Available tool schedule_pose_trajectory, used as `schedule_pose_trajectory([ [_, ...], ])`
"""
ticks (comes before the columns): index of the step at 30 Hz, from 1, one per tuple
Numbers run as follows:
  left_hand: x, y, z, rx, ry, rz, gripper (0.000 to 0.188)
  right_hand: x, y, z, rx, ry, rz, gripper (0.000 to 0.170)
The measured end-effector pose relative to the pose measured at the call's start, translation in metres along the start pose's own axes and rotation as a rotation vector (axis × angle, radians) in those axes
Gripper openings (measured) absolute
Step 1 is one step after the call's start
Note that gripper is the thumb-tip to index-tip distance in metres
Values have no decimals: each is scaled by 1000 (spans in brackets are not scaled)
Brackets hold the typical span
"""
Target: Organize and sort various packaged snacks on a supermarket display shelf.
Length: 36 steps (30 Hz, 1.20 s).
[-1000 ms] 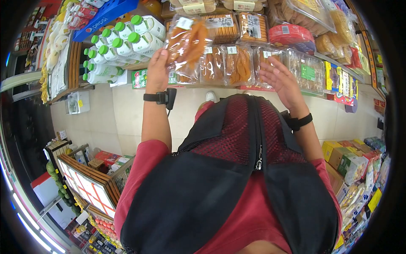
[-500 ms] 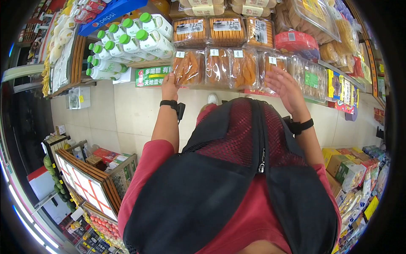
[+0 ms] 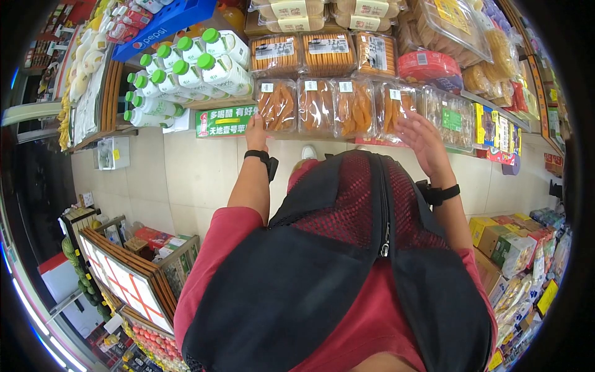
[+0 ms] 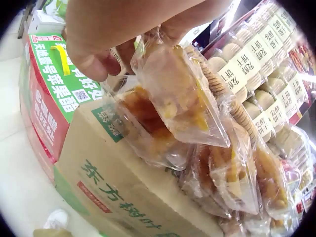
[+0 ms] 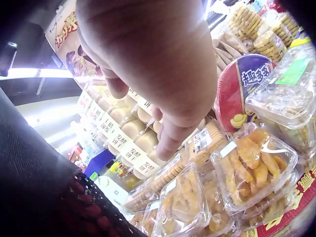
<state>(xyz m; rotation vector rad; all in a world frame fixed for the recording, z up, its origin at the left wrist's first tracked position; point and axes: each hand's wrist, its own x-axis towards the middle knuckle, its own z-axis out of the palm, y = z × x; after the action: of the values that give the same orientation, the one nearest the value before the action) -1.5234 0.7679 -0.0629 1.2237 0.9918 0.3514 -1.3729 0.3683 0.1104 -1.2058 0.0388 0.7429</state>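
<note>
My left hand (image 3: 256, 132) is at the left end of the front row and grips the edge of a clear pack of orange dried strips (image 3: 277, 106). In the left wrist view, fingers (image 4: 94, 67) curl at the top of that pack (image 4: 180, 94), which tilts over a similar pack (image 4: 148, 121). My right hand (image 3: 424, 140) hovers over the row's right part, fingers extended and holding nothing. Below it lies another pack of orange dried strips (image 5: 254, 168). Two similar packs (image 3: 316, 105) (image 3: 353, 110) fill the middle of the row.
Green-capped white bottles (image 3: 217, 68) stand left of the row. Behind it are packs of crackers (image 3: 328, 53) and a round red tub (image 3: 427, 67). A clear box with a green label (image 3: 451, 115) sits at right. Cardboard boxes (image 4: 113, 168) support the left packs.
My left hand has lowered the pack of orange dried strips from above the crackers to the left end of the front row. My right hand has stayed raised nearly in place.
</note>
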Motion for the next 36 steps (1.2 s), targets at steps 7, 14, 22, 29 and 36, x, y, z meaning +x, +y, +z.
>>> schedule_pose_trajectory([
  [7, 18, -13, -14, 226, -14, -21, 46, 1, 4, 1, -21, 20, 38, 41],
  [14, 19, -9, -13, 271, 1, -97, 57, 4, 7, 7, -47, 8, 60, 43],
  [22, -29, 24, 7, 1021, 298, 558, 39, 4, 9, 6, -53, 19, 84, 42],
  [29, -54, 11, 40, 984, -375, 298, 35, 3, 5, 7, -47, 18, 75, 40],
  [36, -39, -14, 60, 829, -458, 4, 51, 2, 5, 4, -54, 3, 52, 39],
])
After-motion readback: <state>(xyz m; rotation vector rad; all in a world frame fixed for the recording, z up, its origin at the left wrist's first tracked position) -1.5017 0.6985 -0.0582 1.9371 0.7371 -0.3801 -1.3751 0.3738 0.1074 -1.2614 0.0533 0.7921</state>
